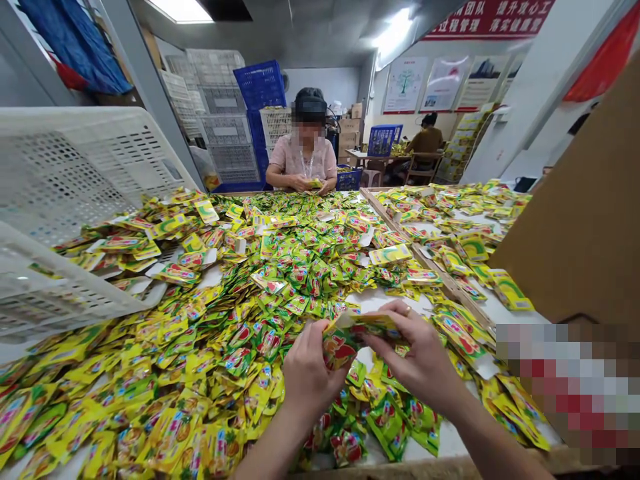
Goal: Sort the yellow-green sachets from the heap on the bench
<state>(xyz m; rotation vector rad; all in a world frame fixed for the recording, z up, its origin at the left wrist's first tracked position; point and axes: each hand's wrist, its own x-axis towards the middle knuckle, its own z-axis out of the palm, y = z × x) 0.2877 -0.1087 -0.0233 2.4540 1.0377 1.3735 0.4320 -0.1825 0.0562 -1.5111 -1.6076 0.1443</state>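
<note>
A big heap of small yellow-green sachets [280, 267] covers the table in front of me. Both my hands are low in the middle, over the near part of the heap. My left hand [309, 373] is closed on a sachet with a red picture [339, 348]. My right hand [420, 353] pinches a small flat yellow carton [367, 323] at its top edge, and the sachet sits at the carton's left end. A ring shows on one right finger.
A tipped white plastic crate [65, 200] lies at the left with sachets spilling from it. A brown cardboard sheet [580, 220] rises at the right. Across the table a seated person [303, 157] handles sachets. Stacked crates [225, 113] stand behind; another person [425, 140] sits far back.
</note>
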